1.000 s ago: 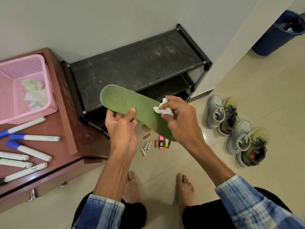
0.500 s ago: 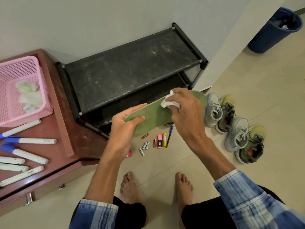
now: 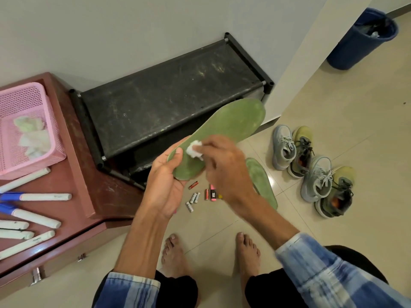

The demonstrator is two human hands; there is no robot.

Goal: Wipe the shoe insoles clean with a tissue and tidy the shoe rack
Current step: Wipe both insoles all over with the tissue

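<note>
Holding: my left hand (image 3: 164, 185) grips the narrow end of the green insole (image 3: 233, 125), with the thumb laid across its top face and the fingers curled underneath
Insole position: it is up in the air in front of me, slanting up and to the right, its broad end over the right front corner of the shoe rack (image 3: 173, 96)
Right hand: my right hand (image 3: 224, 163) is blurred, but its fingertips pinch a small wad of white tissue (image 3: 194, 148)
Tissue contact: pressed onto the insole's top face, just beside my left thumb
Second insole: the second insole (image 3: 262, 183), also green, lies flat on the floor tiles, partly hidden under my right wrist
Shoe rack: black and low, against the wall, its top shelf dusty and streaked
Sneakers: four sneakers (image 3: 311, 165) sit in a loose row on the floor to the right of the rack
Floor bits: several batteries (image 3: 195, 197) are scattered under my hands
Cabinet: a reddish cabinet (image 3: 89, 174) to the left carries a pink basket (image 3: 13, 161) with crumpled wads inside, and white markers (image 3: 44, 197) beside it
Bin: a blue bin (image 3: 355, 47) stands far right, past the wall corner
</note>
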